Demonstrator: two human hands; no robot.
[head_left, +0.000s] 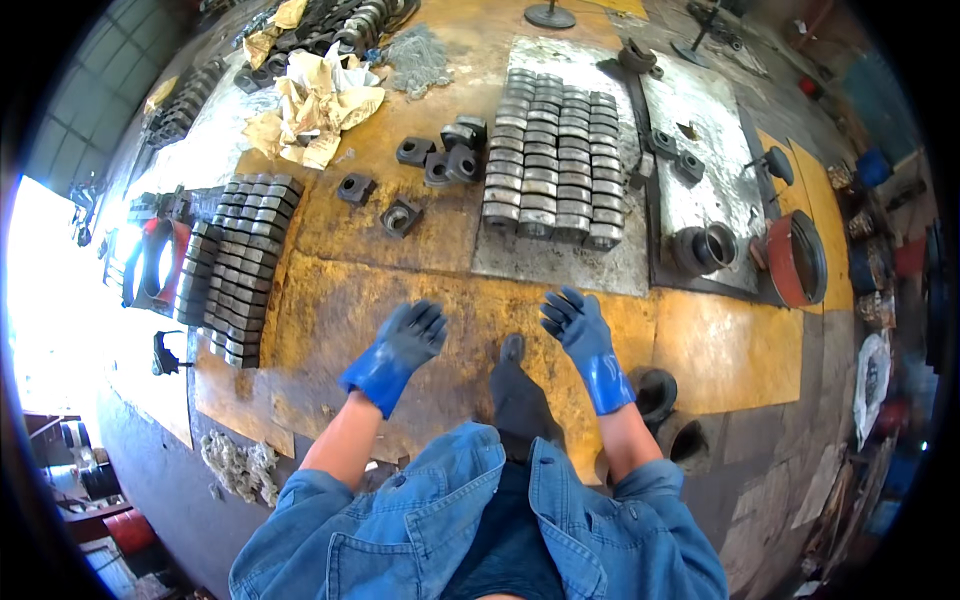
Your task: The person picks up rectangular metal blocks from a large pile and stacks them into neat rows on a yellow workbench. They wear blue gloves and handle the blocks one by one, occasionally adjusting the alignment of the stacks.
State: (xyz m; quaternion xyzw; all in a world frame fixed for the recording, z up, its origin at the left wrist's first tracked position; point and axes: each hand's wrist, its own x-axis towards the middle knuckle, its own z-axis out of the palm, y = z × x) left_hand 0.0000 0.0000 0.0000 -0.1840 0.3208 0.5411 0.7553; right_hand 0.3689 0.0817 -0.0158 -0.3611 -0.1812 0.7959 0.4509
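My left hand [405, 343] and my right hand [580, 338], in dark-palmed gloves with blue cuffs, hang apart in front of my body over the yellow-brown floor sheets [350, 290]. Both are empty, with the fingers loosely spread. Beyond them, neat rows of grey metal blocks with rounded tops [555, 160] stand on a grey metal plate [560, 262]. Another stack of metal blocks [245, 260] lies to the left of my left hand. Between the two groups sit several loose blocks with round holes, among them a single block [400, 216] and a dark block [355, 188].
Crumpled brown paper [325, 105] and grey stringy material [418, 60] lie at the far left. Dark hollow cylinders [655, 393] stand beside my right forearm. A red ring [793, 260] and a metal collar [705, 248] are at right. A pale rag heap [240, 467] lies at lower left.
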